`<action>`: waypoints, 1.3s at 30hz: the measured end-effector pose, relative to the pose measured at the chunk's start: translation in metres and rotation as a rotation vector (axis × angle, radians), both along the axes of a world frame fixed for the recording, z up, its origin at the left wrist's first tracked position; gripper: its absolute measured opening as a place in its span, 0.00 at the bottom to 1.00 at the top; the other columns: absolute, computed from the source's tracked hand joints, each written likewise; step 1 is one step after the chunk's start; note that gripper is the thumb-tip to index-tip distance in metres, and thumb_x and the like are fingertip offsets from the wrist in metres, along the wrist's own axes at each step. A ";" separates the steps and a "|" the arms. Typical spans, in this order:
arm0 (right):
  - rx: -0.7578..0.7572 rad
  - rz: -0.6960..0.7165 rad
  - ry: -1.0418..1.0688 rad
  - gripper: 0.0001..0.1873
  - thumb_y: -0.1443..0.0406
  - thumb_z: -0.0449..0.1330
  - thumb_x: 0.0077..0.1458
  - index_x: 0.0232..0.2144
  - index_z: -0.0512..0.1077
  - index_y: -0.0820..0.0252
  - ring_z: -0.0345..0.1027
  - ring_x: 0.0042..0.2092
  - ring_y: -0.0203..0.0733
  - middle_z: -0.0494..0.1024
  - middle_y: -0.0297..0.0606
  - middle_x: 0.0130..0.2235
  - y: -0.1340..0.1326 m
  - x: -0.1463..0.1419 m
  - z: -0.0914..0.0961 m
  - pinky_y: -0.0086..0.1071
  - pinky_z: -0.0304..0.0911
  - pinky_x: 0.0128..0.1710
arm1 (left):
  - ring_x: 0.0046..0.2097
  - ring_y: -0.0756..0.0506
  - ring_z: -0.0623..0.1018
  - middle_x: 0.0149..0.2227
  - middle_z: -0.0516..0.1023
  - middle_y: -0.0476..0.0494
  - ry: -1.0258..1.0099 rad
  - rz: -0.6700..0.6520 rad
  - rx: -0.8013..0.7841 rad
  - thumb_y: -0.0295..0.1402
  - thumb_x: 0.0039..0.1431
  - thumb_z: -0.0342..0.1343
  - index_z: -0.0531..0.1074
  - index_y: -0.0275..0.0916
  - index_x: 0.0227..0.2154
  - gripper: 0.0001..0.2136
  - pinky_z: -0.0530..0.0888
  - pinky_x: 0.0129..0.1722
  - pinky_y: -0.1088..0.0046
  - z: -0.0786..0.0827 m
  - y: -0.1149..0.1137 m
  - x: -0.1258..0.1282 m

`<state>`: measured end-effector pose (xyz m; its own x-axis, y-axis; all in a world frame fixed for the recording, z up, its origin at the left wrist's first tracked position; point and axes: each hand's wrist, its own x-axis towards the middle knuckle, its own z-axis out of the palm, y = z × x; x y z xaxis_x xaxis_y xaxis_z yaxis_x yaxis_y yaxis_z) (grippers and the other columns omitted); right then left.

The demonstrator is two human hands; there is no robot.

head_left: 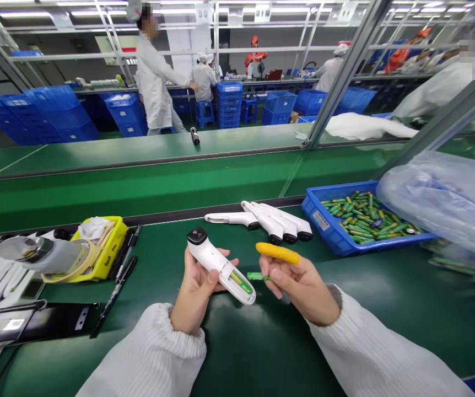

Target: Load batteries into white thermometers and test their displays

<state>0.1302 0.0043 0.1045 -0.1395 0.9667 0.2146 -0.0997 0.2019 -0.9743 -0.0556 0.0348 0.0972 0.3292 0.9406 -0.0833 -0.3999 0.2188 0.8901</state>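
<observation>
My left hand is closed round a white handheld thermometer with a black head, its battery bay facing up with one green battery seated inside. My right hand pinches a second green battery at the open end of the bay; its index finger wears a yellow finger cot. Both sleeves are white. Several more white thermometers lie side by side on the green bench just beyond my hands.
A blue tray full of green batteries sits at right, with a clear plastic bag over its far side. At left are a yellow bin with tape rolls, black pens and white parts. Other workers stand beyond the conveyor.
</observation>
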 end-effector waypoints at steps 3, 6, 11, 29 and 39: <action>-0.105 0.144 0.128 0.13 0.56 0.60 0.56 0.38 0.71 0.59 0.55 0.20 0.26 0.66 0.33 0.31 -0.001 -0.005 -0.001 0.26 0.56 0.20 | 0.49 0.37 0.76 0.49 0.71 0.40 0.004 -0.013 0.012 0.40 0.54 0.61 0.53 0.49 0.51 0.26 0.78 0.35 0.66 -0.001 -0.002 0.001; -0.075 0.160 0.044 0.10 0.58 0.60 0.56 0.32 0.72 0.61 0.58 0.24 0.28 0.65 0.35 0.32 -0.003 -0.009 -0.003 0.25 0.58 0.21 | 0.49 0.37 0.76 0.47 0.72 0.42 0.005 -0.013 0.024 0.39 0.54 0.61 0.54 0.49 0.50 0.25 0.78 0.37 0.64 -0.002 -0.002 0.001; 0.070 0.170 -0.101 0.11 0.57 0.60 0.56 0.33 0.74 0.60 0.59 0.29 0.32 0.66 0.37 0.35 -0.004 -0.009 -0.002 0.26 0.57 0.25 | 0.49 0.37 0.76 0.46 0.72 0.43 0.001 -0.016 0.042 0.39 0.54 0.60 0.53 0.50 0.50 0.25 0.78 0.35 0.65 -0.003 -0.003 0.001; -0.447 0.298 -0.080 0.29 0.48 0.61 0.50 0.44 0.56 0.58 0.57 0.17 0.27 0.66 0.25 0.24 -0.007 -0.020 -0.034 0.20 0.51 0.13 | 0.47 0.38 0.77 0.49 0.72 0.38 -0.015 -0.212 0.116 0.38 0.57 0.58 0.50 0.48 0.56 0.28 0.76 0.35 0.68 -0.025 0.008 -0.006; 0.102 -0.617 -0.893 0.17 0.61 0.49 0.61 0.46 0.70 0.61 0.70 0.44 0.47 0.76 0.44 0.44 0.040 0.119 0.012 0.41 0.64 0.46 | 0.30 0.46 0.77 0.43 0.75 0.40 0.223 -0.191 0.037 0.41 0.61 0.51 0.45 0.45 0.60 0.29 0.74 0.33 0.66 -0.009 -0.002 0.005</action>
<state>0.2496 0.0443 0.1166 0.2180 0.9070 0.3603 0.7822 0.0585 -0.6203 -0.0502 0.0324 0.0878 0.4780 0.8671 -0.1401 -0.1483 0.2369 0.9602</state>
